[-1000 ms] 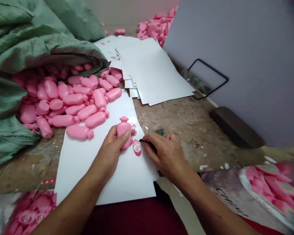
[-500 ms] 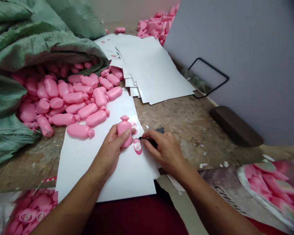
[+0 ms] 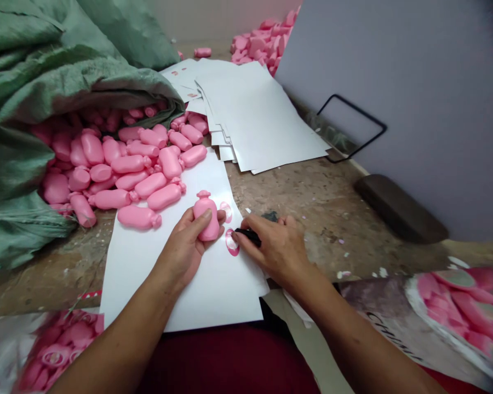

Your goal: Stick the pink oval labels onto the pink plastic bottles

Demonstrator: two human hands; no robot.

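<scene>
At the near edge, dark red cloth (image 3: pixel 230 358) is showing below the sheet (image 3: pixel 205 298), and pink pieces are filling a bag (image 3: pixel 390 314) at the right. The sheet is lying on the table (image 3: pixel 324 213), its near end reaching over the edge.

Above it, the left hand (image 3: pixel 184 238) is curling firmly round a pink bottle (image 3: pixel 208 231), thumb across the front and fingers behind, with the neck pointing away from the person. Whether the bottle is resting on the sheet, I cannot tell. Beside it, the right hand (image 3: pixel 277 243) is pinching a black tool (image 3: pixel 250 235) between thumb and forefinger, the other fingers folding inward. The tip is lying at the edge of the lower sticker (image 3: pixel 232 247); whether it is getting beneath, the view is not showing. The upper sticker (image 3: pixel 226 212) is lying just beyond.

The step in hand seems to be working the tool at the lower sticker's edge while the bottle is being kept ready. The next move is probably calling for a light, exact touch at the tip and a steady left grip.

Farther off, a heap of bottles (image 3: pixel 151 186) is spilling from the green sack (image 3: pixel 86 52), and a paper stack (image 3: pixel 261 120) is lying to its right.
</scene>
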